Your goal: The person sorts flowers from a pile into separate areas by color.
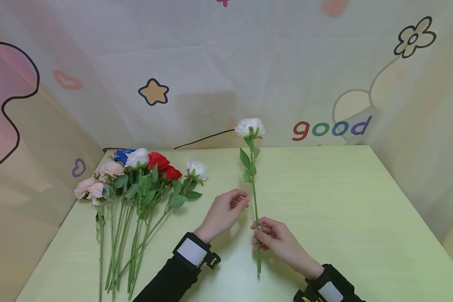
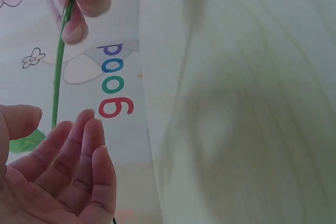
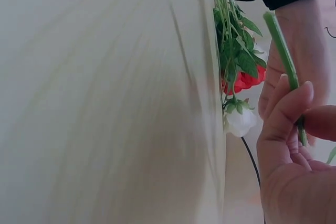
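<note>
An upright white rose (image 1: 250, 127) with a long green stem and a few leaves is held above the table. My right hand (image 1: 277, 241) pinches its stem near the lower end between thumb and fingers; the cut end of the stem (image 3: 281, 43) sticks out past them in the right wrist view. Beside the stem, a little higher, is my left hand (image 1: 226, 212), its fingers loosely bent and holding nothing. In the left wrist view the left hand's palm (image 2: 58, 182) shows bare, with the stem (image 2: 59, 72) passing behind the fingertips.
On the table's left side lies a bunch of flowers: pink ones (image 1: 112, 168), a blue one (image 1: 121, 156), red roses (image 1: 158, 161) and white ones, one white rose (image 1: 197, 170) at its right edge. A printed curtain (image 1: 211, 63) hangs behind the pale green table (image 1: 343, 218).
</note>
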`<state>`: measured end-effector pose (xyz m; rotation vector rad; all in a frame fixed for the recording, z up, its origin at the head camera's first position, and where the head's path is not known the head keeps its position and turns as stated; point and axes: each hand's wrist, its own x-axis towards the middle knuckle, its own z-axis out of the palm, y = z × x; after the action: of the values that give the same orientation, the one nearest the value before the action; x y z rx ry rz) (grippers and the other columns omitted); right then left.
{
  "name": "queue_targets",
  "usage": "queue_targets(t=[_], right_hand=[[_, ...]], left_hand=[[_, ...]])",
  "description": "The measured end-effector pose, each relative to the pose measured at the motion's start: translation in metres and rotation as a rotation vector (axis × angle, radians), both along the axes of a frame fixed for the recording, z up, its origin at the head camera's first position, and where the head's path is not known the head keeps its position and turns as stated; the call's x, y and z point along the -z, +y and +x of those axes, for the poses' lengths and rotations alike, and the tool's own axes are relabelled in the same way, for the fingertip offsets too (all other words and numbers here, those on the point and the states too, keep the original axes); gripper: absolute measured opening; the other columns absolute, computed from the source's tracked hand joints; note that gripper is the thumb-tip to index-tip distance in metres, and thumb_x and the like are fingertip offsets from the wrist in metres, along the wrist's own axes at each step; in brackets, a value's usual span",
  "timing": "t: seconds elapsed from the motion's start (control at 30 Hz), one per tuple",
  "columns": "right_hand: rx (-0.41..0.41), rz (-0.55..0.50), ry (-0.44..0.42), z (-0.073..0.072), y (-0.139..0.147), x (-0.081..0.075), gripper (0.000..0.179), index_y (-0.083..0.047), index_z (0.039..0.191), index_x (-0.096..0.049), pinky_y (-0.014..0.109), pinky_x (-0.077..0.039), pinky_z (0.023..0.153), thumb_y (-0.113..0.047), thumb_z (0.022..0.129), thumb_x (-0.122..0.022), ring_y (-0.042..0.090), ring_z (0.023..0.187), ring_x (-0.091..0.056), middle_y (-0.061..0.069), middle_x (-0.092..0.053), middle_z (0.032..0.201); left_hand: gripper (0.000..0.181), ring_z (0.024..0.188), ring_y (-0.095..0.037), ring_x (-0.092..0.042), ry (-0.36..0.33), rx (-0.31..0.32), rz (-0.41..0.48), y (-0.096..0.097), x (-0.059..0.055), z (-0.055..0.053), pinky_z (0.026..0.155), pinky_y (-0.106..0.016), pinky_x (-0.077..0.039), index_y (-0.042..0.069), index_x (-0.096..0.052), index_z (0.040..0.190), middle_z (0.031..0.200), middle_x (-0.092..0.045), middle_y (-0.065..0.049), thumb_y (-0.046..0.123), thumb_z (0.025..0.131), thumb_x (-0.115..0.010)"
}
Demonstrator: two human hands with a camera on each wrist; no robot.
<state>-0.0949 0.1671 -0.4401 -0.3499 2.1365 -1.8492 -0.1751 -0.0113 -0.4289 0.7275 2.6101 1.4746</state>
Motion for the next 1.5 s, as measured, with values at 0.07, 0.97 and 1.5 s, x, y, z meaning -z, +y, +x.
queue_targets(t=[0.07,0.97,1.5], right_hand=[[0.009,0.014,-0.007,0.002,0.007,0.0,0.025,0.011,0.113,-0.048,0.029,-0.054,0.064,-0.008,0.098,-0.049,0.024,0.075,-0.061,0.027,-0.061,0.087],[0.074,0.181,0.009,0.021,0.138,-0.005,0.028,0.015,0.112,-0.046,0.03,-0.053,0.059,-0.011,0.101,-0.044,0.014,0.07,-0.06,0.022,-0.059,0.084],[0.136,0.386,-0.044,0.027,0.215,-0.016,0.034,0.018,0.116,-0.044,0.029,-0.054,0.063,-0.013,0.102,-0.04,0.012,0.073,-0.06,0.017,-0.061,0.086]], left_hand=[[0.028,0.079,-0.01,-0.063,0.023,-0.006,-0.027,-0.002,-0.001,0.001,0.071,-0.029,-0.051,0.01,-0.064,0.112,0.091,-0.068,0.003,0.03,0.098,-0.051],[0.027,0.097,-0.024,-0.061,0.441,-0.117,-0.343,-0.032,0.004,0.006,0.08,-0.038,-0.051,0.009,-0.063,0.117,0.11,-0.065,-0.006,0.021,0.093,-0.057],[0.026,0.098,-0.023,-0.061,0.453,-0.135,-0.35,-0.042,0.009,0.005,0.079,-0.038,-0.052,0.009,-0.063,0.116,0.111,-0.064,-0.006,0.018,0.092,-0.058]])
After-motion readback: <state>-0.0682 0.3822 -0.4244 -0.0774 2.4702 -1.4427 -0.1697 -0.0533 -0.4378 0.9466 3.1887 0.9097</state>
